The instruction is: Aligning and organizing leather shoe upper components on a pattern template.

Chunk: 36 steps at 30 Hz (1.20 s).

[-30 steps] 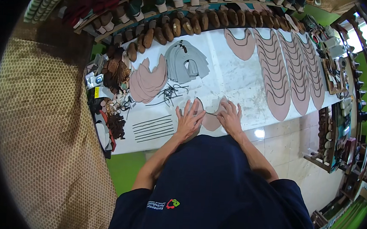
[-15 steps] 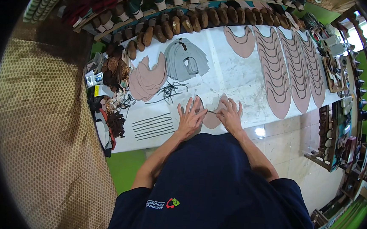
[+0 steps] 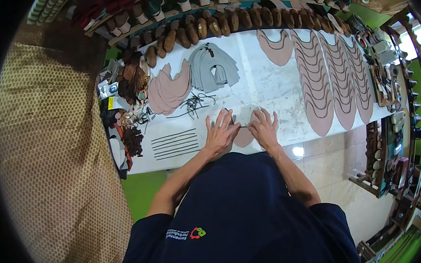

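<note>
One pink piece [image 3: 243, 137], between left fingers [image 3: 226, 122] and right fingers [image 3: 259, 128], partly beneath both, any grasp unclear

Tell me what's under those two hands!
A pink piece, lying on the white table. Its rounded middle shows between the left hand and right hand, with a thin dark strip along its upper edge. Whatever the hands cover can't be seen.
</note>
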### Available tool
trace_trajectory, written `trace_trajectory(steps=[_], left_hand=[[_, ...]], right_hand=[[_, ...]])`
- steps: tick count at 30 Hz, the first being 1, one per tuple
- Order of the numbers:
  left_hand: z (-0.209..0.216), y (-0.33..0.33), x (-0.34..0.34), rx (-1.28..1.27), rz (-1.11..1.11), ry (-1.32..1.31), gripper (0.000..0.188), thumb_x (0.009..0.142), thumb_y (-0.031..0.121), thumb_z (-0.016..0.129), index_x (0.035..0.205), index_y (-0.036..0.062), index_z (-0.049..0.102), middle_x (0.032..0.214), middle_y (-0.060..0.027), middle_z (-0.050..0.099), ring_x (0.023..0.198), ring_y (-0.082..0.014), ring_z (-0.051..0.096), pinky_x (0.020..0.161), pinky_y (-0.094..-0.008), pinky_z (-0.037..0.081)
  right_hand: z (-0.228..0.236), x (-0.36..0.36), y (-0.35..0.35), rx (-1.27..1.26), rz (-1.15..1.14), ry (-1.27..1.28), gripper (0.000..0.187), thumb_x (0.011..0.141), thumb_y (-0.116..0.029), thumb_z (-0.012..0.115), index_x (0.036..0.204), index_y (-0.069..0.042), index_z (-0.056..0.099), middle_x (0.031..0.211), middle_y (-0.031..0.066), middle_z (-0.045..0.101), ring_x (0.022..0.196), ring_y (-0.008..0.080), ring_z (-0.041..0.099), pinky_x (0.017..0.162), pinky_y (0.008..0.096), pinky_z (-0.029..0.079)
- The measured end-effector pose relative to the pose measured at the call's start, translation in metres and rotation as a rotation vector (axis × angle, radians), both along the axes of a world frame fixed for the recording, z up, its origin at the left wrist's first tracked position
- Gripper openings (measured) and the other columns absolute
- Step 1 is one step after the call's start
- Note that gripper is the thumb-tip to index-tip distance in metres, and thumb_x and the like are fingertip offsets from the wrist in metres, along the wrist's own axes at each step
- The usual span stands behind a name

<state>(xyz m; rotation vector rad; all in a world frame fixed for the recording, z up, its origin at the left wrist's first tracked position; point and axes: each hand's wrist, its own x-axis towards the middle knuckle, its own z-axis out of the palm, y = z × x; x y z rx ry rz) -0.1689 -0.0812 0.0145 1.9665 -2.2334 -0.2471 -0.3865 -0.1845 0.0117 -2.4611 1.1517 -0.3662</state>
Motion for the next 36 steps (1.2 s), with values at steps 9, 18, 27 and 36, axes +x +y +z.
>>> trace_trajectory(steps=[9, 18, 27, 36], left_hand=[[-0.002, 0.000, -0.003, -0.023, -0.043, 0.018, 0.045, 0.096, 0.023, 0.068, 0.140, 0.0297, 0.067, 0.177, -0.0075, 0.021, 0.162, -0.0336, 0.018, 0.113, -0.0789, 0.018], [-0.001, 0.000, -0.014, 0.010, 0.020, 0.060, 0.052, 0.093, 0.017, 0.070, 0.143, 0.0313, 0.066, 0.178, -0.0089, 0.019, 0.163, -0.0335, 0.013, 0.114, -0.0787, 0.012], [0.000, -0.001, -0.018, 0.050, -0.014, 0.022, 0.047, 0.098, 0.023, 0.065, 0.145, 0.0297, 0.065, 0.177, -0.0070, 0.022, 0.163, -0.0348, 0.016, 0.114, -0.0801, 0.015], [-0.010, 0.008, -0.034, -0.033, 0.094, 0.053, 0.045, 0.102, 0.032, 0.061, 0.146, 0.0338, 0.063, 0.178, -0.0065, 0.021, 0.163, -0.0338, 0.015, 0.114, -0.0808, 0.013]], right_hand=[[-0.001, 0.001, -0.005, 0.009, 0.018, 0.010, 0.014, 0.091, -0.029, 0.076, 0.091, -0.016, 0.080, 0.143, 0.0053, 0.058, 0.149, 0.0321, 0.039, 0.123, 0.0688, 0.015], [-0.001, 0.001, -0.007, 0.015, 0.037, 0.017, 0.014, 0.091, -0.028, 0.076, 0.091, -0.015, 0.081, 0.142, 0.0051, 0.058, 0.149, 0.0311, 0.039, 0.123, 0.0692, 0.016], [-0.008, 0.002, -0.011, -0.035, 0.047, 0.037, 0.014, 0.090, -0.029, 0.075, 0.089, -0.015, 0.080, 0.139, 0.0039, 0.060, 0.148, 0.0313, 0.040, 0.121, 0.0704, 0.018], [-0.005, 0.001, -0.010, -0.051, 0.041, 0.043, 0.017, 0.089, -0.030, 0.077, 0.095, -0.015, 0.080, 0.140, 0.0027, 0.061, 0.147, 0.0290, 0.042, 0.122, 0.0676, 0.019]])
